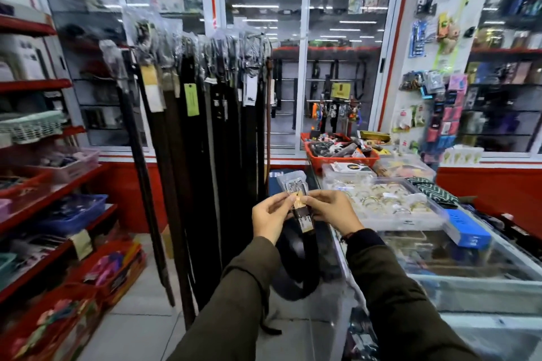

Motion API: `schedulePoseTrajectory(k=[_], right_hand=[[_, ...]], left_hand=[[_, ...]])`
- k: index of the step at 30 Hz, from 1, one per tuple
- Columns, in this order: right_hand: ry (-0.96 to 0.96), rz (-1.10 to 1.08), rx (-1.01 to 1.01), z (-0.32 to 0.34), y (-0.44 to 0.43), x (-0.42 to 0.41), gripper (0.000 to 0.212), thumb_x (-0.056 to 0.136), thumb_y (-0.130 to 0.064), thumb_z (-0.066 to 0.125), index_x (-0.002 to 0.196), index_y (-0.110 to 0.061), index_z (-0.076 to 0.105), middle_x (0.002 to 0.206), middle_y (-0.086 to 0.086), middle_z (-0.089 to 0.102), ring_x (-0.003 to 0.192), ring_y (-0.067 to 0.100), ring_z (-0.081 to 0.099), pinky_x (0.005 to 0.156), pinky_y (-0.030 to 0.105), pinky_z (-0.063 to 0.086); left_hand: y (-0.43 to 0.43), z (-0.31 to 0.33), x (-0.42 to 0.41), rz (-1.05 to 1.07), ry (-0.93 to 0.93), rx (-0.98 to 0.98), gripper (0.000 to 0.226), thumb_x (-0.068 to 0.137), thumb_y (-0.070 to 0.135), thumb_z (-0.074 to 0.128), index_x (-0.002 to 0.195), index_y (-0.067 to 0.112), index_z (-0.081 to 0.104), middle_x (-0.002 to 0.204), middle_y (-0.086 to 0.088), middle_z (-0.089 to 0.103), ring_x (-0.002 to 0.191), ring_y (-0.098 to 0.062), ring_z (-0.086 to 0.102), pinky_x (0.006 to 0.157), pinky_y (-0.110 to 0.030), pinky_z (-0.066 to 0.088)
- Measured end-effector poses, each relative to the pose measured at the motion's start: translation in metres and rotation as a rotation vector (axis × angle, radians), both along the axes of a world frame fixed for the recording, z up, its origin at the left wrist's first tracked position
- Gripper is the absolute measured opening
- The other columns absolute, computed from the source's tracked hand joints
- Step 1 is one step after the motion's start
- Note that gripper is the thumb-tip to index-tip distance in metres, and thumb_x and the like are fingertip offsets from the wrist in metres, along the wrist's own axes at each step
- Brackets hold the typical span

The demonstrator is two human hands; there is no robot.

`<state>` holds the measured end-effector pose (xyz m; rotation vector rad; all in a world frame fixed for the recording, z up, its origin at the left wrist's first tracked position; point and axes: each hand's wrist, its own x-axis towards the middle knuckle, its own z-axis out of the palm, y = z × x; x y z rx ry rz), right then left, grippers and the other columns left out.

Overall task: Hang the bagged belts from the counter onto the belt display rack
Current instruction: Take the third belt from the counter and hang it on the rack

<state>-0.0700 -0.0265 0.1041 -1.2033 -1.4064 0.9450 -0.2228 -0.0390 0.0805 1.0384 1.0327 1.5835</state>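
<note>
I hold a dark belt in a clear bag (294,184) upright in front of me, buckle end up, its strap looping down below my wrists. My left hand (271,215) grips it from the left and my right hand (331,209) pinches it from the right, at a small tan tag. The belt display rack (202,47) stands straight ahead and left, hung with several long dark bagged belts and paper tags. The glass counter (481,278) lies to my right.
On the counter sit a clear tray of bangles (390,202), a blue box (466,227) and a red basket of goods (340,152). Red shelves with baskets (47,208) line the left. Glass cabinets stand behind the rack. Tiled floor lies below.
</note>
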Motion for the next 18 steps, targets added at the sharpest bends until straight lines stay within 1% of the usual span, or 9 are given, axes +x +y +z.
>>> schedulePoseTrajectory(k=[1,2,4,5,7,9,11,14,18], right_hand=[[0.052,0.024,-0.003,0.005,0.001,-0.005,0.030,0.088,-0.017,0.076,0.112,0.000,0.073,0.096,0.012,0.076,0.088,0.021,0.071,0.066,0.023,0.058],[0.108,0.046,0.006,0.012,0.002,-0.011,0.030,0.089,-0.017,0.076,0.114,-0.002,0.073,0.094,0.008,0.078,0.086,0.018,0.073,0.064,0.022,0.059],[0.206,0.074,0.062,0.026,0.005,-0.022,0.019,0.089,-0.015,0.075,0.107,-0.010,0.077,0.085,-0.002,0.081,0.080,0.009,0.075,0.063,0.021,0.061],[0.242,0.089,0.099,0.035,0.007,-0.028,0.013,0.088,-0.013,0.075,0.100,-0.016,0.079,0.082,-0.005,0.081,0.078,0.006,0.076,0.061,0.021,0.061],[0.305,0.117,0.168,0.054,0.010,-0.038,0.012,0.088,-0.011,0.075,0.094,-0.021,0.078,0.082,-0.005,0.082,0.079,0.004,0.077,0.061,0.020,0.060],[0.355,0.133,0.217,0.073,0.018,-0.046,0.012,0.088,-0.010,0.075,0.097,-0.017,0.077,0.084,-0.003,0.082,0.081,0.005,0.077,0.062,0.021,0.061],[0.383,0.161,0.235,0.092,0.029,-0.053,0.013,0.088,-0.010,0.076,0.100,-0.013,0.078,0.085,-0.001,0.082,0.083,0.008,0.078,0.063,0.022,0.062],[0.406,0.180,0.261,0.122,0.047,-0.064,0.019,0.087,-0.009,0.076,0.106,-0.005,0.077,0.085,0.002,0.082,0.081,0.010,0.077,0.064,0.024,0.063],[0.377,0.170,0.387,0.169,0.066,-0.076,0.031,0.088,-0.013,0.075,0.116,0.002,0.074,0.105,0.018,0.077,0.092,0.019,0.075,0.069,0.024,0.063]], left_hand=[[0.002,0.008,-0.005,0.005,-0.001,0.025,0.034,0.088,0.011,0.077,0.118,-0.003,0.070,0.105,-0.014,0.076,0.099,-0.023,0.073,0.086,-0.034,0.062],[0.004,0.017,-0.012,0.013,-0.002,0.058,0.034,0.087,0.012,0.078,0.117,-0.002,0.071,0.102,-0.011,0.077,0.095,-0.019,0.074,0.086,-0.033,0.062],[0.009,0.034,-0.023,0.028,-0.002,0.118,0.034,0.084,0.017,0.081,0.114,0.003,0.074,0.099,-0.003,0.079,0.091,-0.009,0.076,0.085,-0.026,0.062],[0.012,0.044,-0.029,0.033,0.001,0.139,0.033,0.083,0.019,0.082,0.113,0.005,0.076,0.100,-0.003,0.079,0.094,-0.008,0.076,0.087,-0.025,0.061],[0.018,0.063,-0.037,0.023,-0.016,0.152,0.027,0.083,0.021,0.082,0.107,0.010,0.078,0.104,-0.004,0.079,0.099,-0.012,0.075,0.088,-0.026,0.059],[0.024,0.081,-0.046,-0.035,-0.068,0.155,0.015,0.085,0.018,0.080,0.099,0.016,0.078,0.100,-0.001,0.080,0.095,-0.010,0.075,0.081,-0.021,0.060],[0.031,0.102,-0.055,-0.062,-0.082,0.176,0.011,0.087,0.014,0.077,0.097,0.017,0.078,0.098,-0.001,0.080,0.092,-0.009,0.075,0.077,-0.019,0.060],[0.041,0.136,-0.064,-0.002,-0.067,0.241,0.019,0.089,0.011,0.075,0.107,0.006,0.076,0.100,-0.008,0.078,0.091,-0.014,0.074,0.080,-0.022,0.061],[0.050,0.182,-0.067,0.070,-0.084,0.332,0.025,0.090,0.007,0.073,0.114,-0.001,0.072,0.098,-0.008,0.076,0.082,-0.008,0.074,0.076,-0.018,0.062]])
